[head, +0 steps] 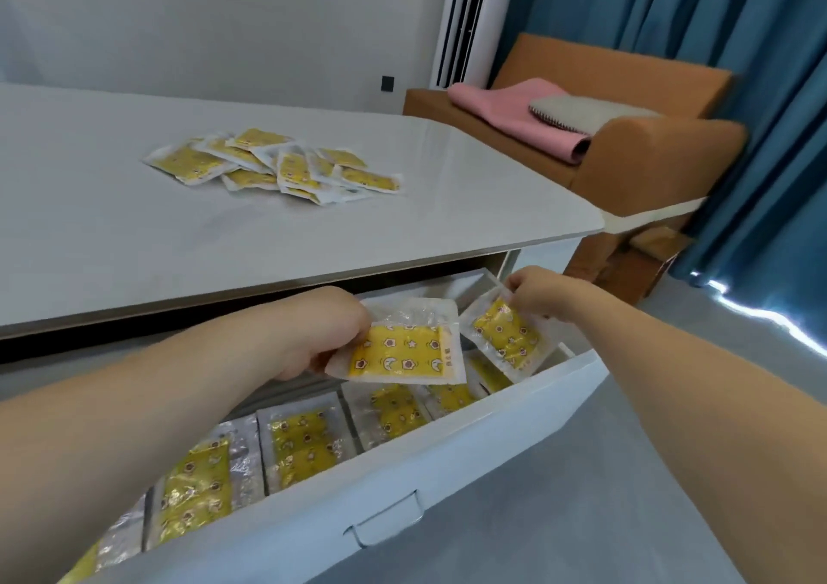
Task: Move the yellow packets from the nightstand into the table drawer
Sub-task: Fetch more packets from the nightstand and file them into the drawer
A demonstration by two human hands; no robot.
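Status: task part done, approx. halfway by judgement. The drawer is pulled out below the tabletop and already holds a row of yellow packets lying flat, side by side, from the near-left end to the far-right end; exact qty cannot be read, since the near-left ones are cut off by the frame edge and the far-right ones are partly covered. Left hand is closed in a pinch on one packet, held above the drawer interior, roughly mid-length, not yet set down. Right hand is closed in a fingertip pinch on the top corner of a second packet, hanging tilted over the far-right section of the drawer, just beside the left-hand packet; whether its lower edge touches the packets below cannot be told. Remaining stock: a loose pile of packets lies on the tabletop, overlapping, well apart from the drawer opening. Judged next: release both held packets into the drawer, then return for the pile w/ further trips. The drawer handle is untouched; the drawer is left open. An orange armchair stands beyond the table, not involved.
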